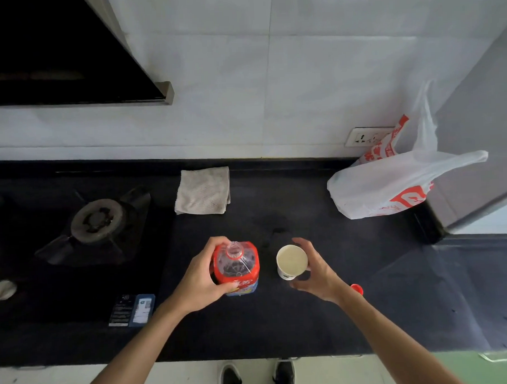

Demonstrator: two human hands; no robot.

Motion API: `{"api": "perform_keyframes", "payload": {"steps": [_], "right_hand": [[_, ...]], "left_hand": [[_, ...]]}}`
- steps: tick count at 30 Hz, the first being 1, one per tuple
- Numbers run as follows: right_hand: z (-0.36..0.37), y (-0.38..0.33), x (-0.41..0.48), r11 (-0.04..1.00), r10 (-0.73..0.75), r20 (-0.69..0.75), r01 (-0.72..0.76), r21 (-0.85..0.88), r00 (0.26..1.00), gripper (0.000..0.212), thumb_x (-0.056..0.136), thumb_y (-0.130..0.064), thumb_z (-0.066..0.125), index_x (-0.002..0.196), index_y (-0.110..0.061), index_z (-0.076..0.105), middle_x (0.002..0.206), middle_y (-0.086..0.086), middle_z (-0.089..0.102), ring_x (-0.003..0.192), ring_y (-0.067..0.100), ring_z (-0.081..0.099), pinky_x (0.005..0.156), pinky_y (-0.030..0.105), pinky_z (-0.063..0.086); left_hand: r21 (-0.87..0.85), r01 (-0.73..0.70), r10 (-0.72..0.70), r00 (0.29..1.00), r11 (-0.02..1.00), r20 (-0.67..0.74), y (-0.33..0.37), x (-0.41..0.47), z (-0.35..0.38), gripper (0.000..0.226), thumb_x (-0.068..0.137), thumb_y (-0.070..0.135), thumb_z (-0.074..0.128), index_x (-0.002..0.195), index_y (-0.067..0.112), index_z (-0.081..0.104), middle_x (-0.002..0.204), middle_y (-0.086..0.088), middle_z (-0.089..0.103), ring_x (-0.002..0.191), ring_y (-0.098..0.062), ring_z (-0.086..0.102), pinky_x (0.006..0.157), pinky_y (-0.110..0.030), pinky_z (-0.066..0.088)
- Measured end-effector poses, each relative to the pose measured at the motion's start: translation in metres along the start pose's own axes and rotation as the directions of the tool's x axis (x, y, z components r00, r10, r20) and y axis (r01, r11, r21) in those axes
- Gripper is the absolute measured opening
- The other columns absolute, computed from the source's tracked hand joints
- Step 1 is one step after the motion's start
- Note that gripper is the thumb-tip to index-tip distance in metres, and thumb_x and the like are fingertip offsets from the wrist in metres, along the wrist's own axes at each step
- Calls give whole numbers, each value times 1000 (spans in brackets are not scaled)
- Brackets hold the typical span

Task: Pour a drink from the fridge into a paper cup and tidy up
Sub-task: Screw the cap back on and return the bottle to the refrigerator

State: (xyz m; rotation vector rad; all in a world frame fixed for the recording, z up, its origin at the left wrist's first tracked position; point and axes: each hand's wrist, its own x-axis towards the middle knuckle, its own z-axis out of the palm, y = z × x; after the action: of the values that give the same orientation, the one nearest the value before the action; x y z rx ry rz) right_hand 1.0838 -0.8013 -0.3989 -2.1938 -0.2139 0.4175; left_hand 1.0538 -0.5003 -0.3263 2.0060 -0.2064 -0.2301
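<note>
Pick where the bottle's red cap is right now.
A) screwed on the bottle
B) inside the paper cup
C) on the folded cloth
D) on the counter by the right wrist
D: the red cap lies on the counter beside the wrist of the right hand, which curls round the paper cup; the bottle in the left hand has an open mouth.

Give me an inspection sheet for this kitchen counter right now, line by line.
Surface: black countertop, hob set in its left part.
Job's things: bottle upright, uncapped; paper cup beside it; red cap on the counter.
Clutter: folded cloth, plastic bag, dark packet.
Grips: left hand holds the bottle; right hand curls round the cup.
Cables: nothing seen.
Surroundings: gas burner, wall socket, range hood.
</note>
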Motion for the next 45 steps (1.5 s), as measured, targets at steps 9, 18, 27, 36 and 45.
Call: {"api": "perform_keyframes", "payload": {"steps": [9, 18, 27, 36, 45], "right_hand": [[-56, 32, -52, 987, 158, -273, -160, 17, 949, 82, 73, -7, 85, 136, -28, 38, 127, 0, 46, 107, 16, 53, 70, 16, 46], [-50, 65, -82, 878, 360, -324, -435, -197, 875, 66, 78, -34, 81, 131, -22, 45, 113, 3, 46, 105, 27, 54, 84, 41, 51], [-42, 68, -76, 799, 466, -319, -548, -248, 825, 46, 86, -33, 74, 122, -20, 50, 115, 9, 50, 86, 26, 55, 71, 35, 47], [-40, 38, -71, 913, 218, -378, -325, -246, 900, 25, 95, -12, 59, 119, -12, 62, 98, 5, 47, 73, 25, 54, 69, 34, 48], [-44, -129, -36, 965, -253, -290, 262, -10, 923, 15, 82, -12, 76, 90, -20, 66, 90, -13, 69, 90, 13, 63, 75, 24, 53]], "left_hand": [[-5, -8, 8, 1000, 1000, 29, -3, 2, -1, 82, 66, 7, 90, 129, 25, 42, 128, 8, 53, 122, -10, 57, 85, -29, 60], [9, -1, 0, 997, 1000, 82, -5, 6, -1, 81, 68, 7, 89, 130, 27, 41, 129, 15, 50, 125, -5, 53, 87, -31, 60], [7, -1, 1, 996, 1000, 94, -7, 6, -2, 82, 68, 7, 89, 131, 26, 40, 130, 13, 49, 126, -11, 53, 87, -35, 60], [-21, 6, -4, 995, 1000, 96, -7, 6, -2, 83, 68, 6, 88, 131, 26, 39, 129, 13, 49, 124, -9, 55, 85, -33, 61], [-42, 3, 1, 995, 999, 96, -8, 5, -1, 81, 69, 7, 87, 132, 27, 38, 130, 8, 50, 122, -12, 56, 87, -34, 60]]}}
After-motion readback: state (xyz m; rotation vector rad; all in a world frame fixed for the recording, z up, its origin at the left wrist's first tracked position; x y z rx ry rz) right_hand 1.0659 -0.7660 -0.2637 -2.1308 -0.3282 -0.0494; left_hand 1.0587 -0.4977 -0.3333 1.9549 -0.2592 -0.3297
